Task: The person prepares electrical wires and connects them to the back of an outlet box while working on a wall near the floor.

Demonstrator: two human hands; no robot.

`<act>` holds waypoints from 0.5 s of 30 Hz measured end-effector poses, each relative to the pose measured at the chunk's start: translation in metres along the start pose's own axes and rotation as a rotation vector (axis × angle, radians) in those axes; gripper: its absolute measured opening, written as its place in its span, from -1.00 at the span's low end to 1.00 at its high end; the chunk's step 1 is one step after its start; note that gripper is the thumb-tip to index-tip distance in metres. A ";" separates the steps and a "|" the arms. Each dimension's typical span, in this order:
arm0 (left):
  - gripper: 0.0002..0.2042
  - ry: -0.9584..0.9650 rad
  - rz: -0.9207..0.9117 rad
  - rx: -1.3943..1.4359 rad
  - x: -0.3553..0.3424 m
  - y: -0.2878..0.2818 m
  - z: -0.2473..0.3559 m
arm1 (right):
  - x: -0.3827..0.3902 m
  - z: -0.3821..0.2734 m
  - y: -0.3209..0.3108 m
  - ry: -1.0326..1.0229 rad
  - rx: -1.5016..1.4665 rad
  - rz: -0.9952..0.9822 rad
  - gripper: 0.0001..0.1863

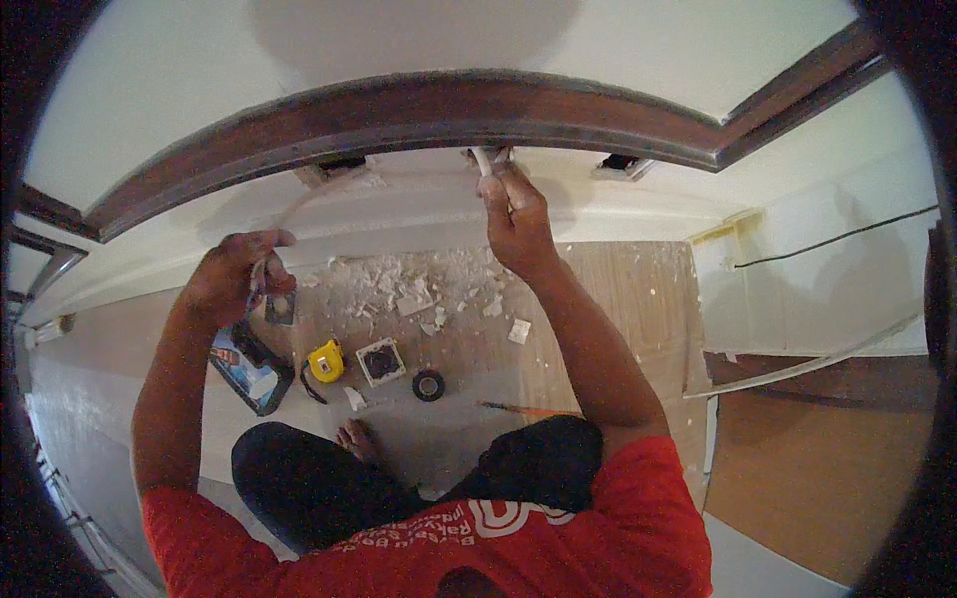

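My right hand [520, 224] reaches up to the wall below the dark wooden trim. Its fingers are closed around a white cable [482, 160] that comes out of a ragged opening in the wall. Off to the left, my left hand [249, 269] is raised above the floor with its fingers curled in. A thin light strip shows between those fingers, but what it is cannot be made out. Just below that hand lies an open tool case [251, 374] with a dark and blue inside.
Plaster crumbs [414, 294] litter the wooden board [638, 299]. A yellow tape measure [326, 361], a square socket frame [381, 362], a roll of black tape [429, 385] and an orange-handled tool [528, 408] lie before my knees. Two cut-outs flank the cable: a left hole [342, 163] and a right hole [620, 163].
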State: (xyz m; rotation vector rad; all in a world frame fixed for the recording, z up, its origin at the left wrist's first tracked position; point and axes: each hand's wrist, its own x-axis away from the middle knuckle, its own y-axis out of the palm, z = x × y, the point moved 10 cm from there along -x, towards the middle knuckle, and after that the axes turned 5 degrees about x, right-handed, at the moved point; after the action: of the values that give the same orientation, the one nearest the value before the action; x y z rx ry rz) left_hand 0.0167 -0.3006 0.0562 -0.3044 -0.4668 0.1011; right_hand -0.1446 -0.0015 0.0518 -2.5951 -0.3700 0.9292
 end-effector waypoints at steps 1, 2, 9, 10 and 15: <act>-0.53 -0.004 -0.009 0.061 -0.001 -0.004 -0.007 | -0.001 -0.009 -0.003 0.014 -0.014 0.009 -0.78; -0.53 -0.009 -0.017 0.123 0.000 -0.014 -0.013 | -0.002 -0.010 -0.001 0.028 0.034 -0.024 -0.78; -0.49 0.043 -0.031 0.392 0.018 -0.033 -0.011 | -0.027 -0.025 0.000 -0.014 0.369 -0.037 -0.70; -0.48 0.043 -0.062 0.384 0.019 -0.031 -0.012 | -0.030 -0.020 0.000 -0.002 0.420 -0.022 -0.70; -0.45 0.073 -0.007 0.185 0.034 -0.026 -0.024 | -0.027 -0.004 0.006 0.244 0.380 -0.100 -0.72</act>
State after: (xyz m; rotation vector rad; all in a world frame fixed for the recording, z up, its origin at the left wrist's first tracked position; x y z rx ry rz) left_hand 0.0589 -0.3257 0.0585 -0.1241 -0.3829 0.1251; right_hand -0.1615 -0.0178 0.0670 -2.2811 -0.2281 0.5736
